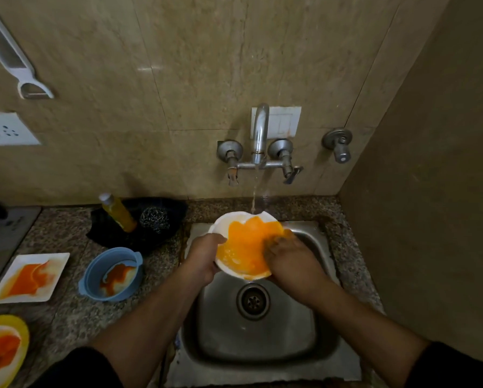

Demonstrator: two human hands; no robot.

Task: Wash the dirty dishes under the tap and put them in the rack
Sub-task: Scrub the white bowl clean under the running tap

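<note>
The person wears a black top. The left sleeve ends near the elbow, left of the sink, by its near edge; the right sleeve ends the same way by the sink's near right corner. The left forearm and the right forearm are bare, and so are the left hand and the right hand, over the sink's far half.

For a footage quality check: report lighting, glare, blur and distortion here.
Head view: dim, warm light, darker toward the corners; a faint glare streak on the wall; wide-angle bending bows the wall seams; the right hand is blurred at the bowl; the left hand and tap look sharp.
</note>
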